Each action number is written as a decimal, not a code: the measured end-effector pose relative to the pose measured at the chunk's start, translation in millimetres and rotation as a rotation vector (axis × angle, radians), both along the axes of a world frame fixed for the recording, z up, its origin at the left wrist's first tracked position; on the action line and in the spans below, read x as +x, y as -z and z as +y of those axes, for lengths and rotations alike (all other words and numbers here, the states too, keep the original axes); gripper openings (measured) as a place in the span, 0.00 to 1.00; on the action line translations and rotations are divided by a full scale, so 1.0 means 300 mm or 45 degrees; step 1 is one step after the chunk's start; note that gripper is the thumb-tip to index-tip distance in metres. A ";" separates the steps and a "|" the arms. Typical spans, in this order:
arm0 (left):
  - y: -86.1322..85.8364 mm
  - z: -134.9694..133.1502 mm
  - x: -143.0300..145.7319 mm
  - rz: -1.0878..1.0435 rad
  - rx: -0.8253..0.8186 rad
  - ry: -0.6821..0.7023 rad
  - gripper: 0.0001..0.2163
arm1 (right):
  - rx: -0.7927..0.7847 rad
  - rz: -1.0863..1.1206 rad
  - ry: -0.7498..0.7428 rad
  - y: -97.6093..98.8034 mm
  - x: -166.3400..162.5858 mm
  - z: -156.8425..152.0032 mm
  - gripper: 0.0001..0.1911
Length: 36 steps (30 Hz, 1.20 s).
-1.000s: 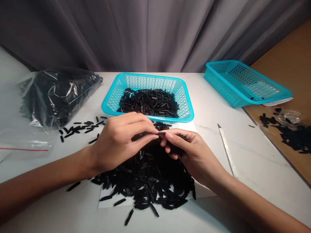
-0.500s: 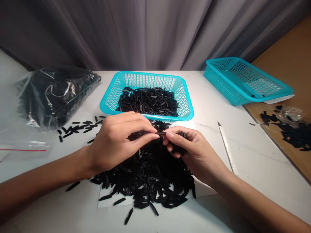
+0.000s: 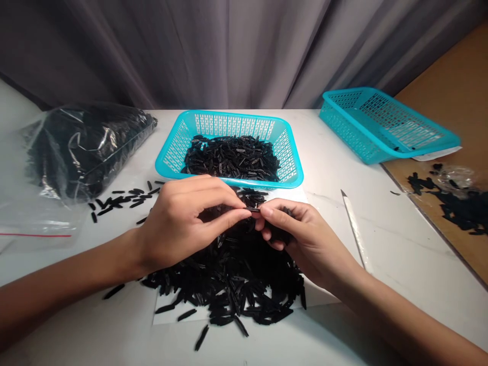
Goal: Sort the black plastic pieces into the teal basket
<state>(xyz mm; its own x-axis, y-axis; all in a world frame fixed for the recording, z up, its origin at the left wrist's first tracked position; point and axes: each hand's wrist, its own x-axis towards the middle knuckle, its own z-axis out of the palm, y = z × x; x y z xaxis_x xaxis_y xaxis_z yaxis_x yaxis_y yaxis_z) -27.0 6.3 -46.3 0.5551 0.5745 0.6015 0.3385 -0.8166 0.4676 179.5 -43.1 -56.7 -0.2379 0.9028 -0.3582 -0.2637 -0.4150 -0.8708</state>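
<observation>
Between the fingertips of both hands is a small, narrow black piece [image 3: 252, 209], lying level. My left hand [image 3: 194, 221] pinches its left end with thumb and fingers. My right hand [image 3: 295, 226] pinches the other end, and more black pieces [image 3: 282, 233] sit in its curled fingers. Below the hands spreads a heap of similar black pieces [image 3: 232, 290] on a white sheet [image 3: 320, 299]. Just beyond them stands a blue plastic basket [image 3: 170, 152] with many such pieces inside. Exactly what the pieces are I cannot tell.
A clear bag [image 3: 87, 152] full of black pieces lies at the left, with loose pieces [image 3: 125, 199] beside it. On the right are a white pencil-like stick [image 3: 354, 229], a second blue basket [image 3: 354, 127] and black scraps [image 3: 463, 208] on a brown surface. A grey curtain [image 3: 251, 56] hangs behind.
Both hands stay almost in place, still holding the black piece between them. The whole view has shifted very slightly.
</observation>
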 end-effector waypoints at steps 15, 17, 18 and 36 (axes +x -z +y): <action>-0.014 0.003 -0.022 0.032 -0.013 -0.065 0.03 | 0.300 -0.193 0.569 -0.094 0.234 0.142 0.44; -0.014 0.007 -0.025 0.029 -0.001 -0.065 0.03 | 0.376 -0.311 0.636 -0.097 0.270 0.159 0.46; -0.012 0.009 -0.026 0.035 0.004 -0.063 0.04 | 0.398 -0.327 0.660 -0.092 0.273 0.161 0.45; 0.033 -0.044 0.035 0.156 -0.123 0.156 0.05 | -0.288 0.207 -0.171 0.039 -0.033 0.004 0.26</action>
<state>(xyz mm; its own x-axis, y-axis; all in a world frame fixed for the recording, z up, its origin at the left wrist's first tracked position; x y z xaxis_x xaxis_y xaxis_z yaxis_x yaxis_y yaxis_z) -16.6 -6.9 -56.2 0.6902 0.5499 0.4703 0.2986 -0.8085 0.5071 169.7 -41.8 -68.5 -0.4202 0.7610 -0.4943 -0.3218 -0.6342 -0.7030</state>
